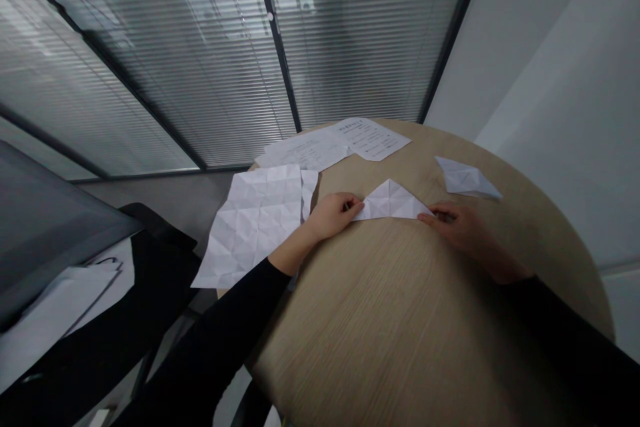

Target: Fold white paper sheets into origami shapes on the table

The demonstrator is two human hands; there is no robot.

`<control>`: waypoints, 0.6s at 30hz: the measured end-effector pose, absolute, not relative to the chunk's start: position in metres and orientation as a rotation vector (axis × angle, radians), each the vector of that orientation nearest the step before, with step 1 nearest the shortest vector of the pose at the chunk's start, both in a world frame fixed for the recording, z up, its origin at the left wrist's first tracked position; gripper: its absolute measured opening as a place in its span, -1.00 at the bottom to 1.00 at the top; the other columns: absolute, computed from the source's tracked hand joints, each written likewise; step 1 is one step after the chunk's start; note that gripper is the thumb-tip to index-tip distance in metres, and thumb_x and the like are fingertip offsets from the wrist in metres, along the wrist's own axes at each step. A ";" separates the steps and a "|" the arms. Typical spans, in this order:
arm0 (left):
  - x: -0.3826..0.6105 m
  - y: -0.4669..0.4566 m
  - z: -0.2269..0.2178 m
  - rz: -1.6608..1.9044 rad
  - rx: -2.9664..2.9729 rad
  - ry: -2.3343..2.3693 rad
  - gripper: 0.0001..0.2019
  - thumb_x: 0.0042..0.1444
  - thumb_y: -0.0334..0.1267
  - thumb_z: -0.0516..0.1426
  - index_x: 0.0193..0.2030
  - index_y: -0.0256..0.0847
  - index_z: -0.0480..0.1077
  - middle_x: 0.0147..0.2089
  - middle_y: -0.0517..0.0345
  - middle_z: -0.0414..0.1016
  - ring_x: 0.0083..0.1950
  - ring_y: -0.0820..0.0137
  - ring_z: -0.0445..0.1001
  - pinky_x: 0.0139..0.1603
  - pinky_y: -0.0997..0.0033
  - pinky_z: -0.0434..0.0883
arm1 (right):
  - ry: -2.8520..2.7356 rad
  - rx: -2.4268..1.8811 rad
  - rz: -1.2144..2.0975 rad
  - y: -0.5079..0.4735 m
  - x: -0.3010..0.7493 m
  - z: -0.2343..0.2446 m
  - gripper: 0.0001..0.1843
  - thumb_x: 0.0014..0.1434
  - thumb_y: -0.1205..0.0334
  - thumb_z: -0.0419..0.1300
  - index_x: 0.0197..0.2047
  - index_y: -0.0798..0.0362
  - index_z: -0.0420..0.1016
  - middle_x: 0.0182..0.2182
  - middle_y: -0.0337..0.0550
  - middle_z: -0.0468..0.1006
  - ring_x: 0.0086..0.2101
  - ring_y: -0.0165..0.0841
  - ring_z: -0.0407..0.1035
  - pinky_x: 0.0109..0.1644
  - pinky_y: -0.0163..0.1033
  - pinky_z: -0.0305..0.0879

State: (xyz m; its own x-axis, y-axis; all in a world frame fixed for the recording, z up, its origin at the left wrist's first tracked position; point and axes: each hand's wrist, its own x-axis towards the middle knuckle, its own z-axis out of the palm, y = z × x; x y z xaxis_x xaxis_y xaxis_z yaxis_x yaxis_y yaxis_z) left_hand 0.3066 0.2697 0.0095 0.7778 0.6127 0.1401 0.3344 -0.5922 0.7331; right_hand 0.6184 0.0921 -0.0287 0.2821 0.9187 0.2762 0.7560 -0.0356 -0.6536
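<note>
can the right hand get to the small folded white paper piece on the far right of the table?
Probably yes. The right hand rests on the white triangular folded paper, and the small folded white paper piece lies just beyond it on bare round wooden table, with nothing between.

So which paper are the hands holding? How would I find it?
Start at the round wooden table and go to its middle, between the left hand and right hand. There lies the folded paper triangle, each hand pinching one end. Unlike the big creased sheet and the printed pages, it is small and pointed.
</note>
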 end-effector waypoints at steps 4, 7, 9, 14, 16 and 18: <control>0.307 0.267 0.011 0.466 2.333 0.749 -0.70 0.55 -0.10 0.19 -0.17 -0.19 0.63 -0.23 0.07 0.68 -0.27 0.33 0.50 -0.18 0.29 0.31 | -1.503 -1.783 0.314 0.093 0.618 -0.029 -0.63 0.41 -0.20 0.31 -0.26 -0.15 0.76 -0.25 -0.08 0.83 -0.23 0.00 0.71 -0.12 0.06 0.58; 0.306 0.267 0.012 0.454 2.355 0.754 -0.71 0.57 -0.10 0.20 -0.13 -0.19 0.67 -0.19 0.04 0.72 -0.25 0.31 0.54 -0.17 0.28 0.33 | -1.484 -1.775 0.311 0.094 0.619 -0.030 -0.64 0.39 -0.17 0.29 -0.27 -0.16 0.77 -0.24 -0.06 0.85 -0.20 0.05 0.73 -0.05 0.11 0.63; 0.306 0.268 0.012 0.452 2.354 0.724 -0.73 0.56 -0.11 0.22 -0.09 -0.18 0.69 -0.16 0.04 0.74 -0.22 0.30 0.57 -0.16 0.28 0.36 | -1.481 -1.779 0.306 0.094 0.621 -0.031 -0.65 0.37 -0.17 0.29 -0.28 -0.16 0.77 -0.23 -0.07 0.86 -0.18 0.06 0.75 -0.02 0.13 0.65; 0.307 0.270 0.012 0.438 2.360 0.680 -0.80 0.52 -0.18 0.25 -0.04 -0.18 0.71 -0.12 0.03 0.76 -0.22 0.32 0.59 -0.16 0.31 0.40 | -1.421 -1.799 0.288 0.093 0.622 -0.033 -0.66 0.38 -0.19 0.32 -0.24 -0.18 0.80 -0.30 -0.12 0.84 -0.20 0.04 0.76 -0.04 0.09 0.65; 0.307 0.269 0.011 0.431 2.361 0.659 -0.83 0.50 -0.21 0.26 -0.03 -0.19 0.70 -0.11 0.03 0.77 -0.23 0.33 0.58 -0.17 0.31 0.41 | -1.392 -1.826 0.283 0.092 0.622 -0.033 -0.64 0.38 -0.22 0.33 -0.23 -0.18 0.81 -0.29 -0.12 0.85 -0.19 0.03 0.76 -0.04 0.07 0.65; 0.307 0.268 0.011 0.430 2.357 0.651 -0.85 0.48 -0.23 0.28 -0.01 -0.19 0.70 -0.10 0.03 0.76 -0.23 0.33 0.58 -0.17 0.31 0.42 | -1.387 -1.846 0.261 0.092 0.622 -0.031 -0.60 0.39 -0.24 0.32 -0.29 -0.18 0.79 -0.29 -0.12 0.85 -0.19 0.02 0.76 -0.04 0.07 0.64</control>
State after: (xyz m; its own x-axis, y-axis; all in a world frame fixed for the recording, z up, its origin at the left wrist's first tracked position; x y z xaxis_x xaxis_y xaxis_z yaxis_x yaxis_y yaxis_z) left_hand 0.3071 0.2680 0.0109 0.8234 0.5515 0.1339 0.3397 -0.6679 0.6622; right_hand 0.6217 0.0920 -0.0310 0.3789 0.8804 0.2853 0.7167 -0.0841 -0.6923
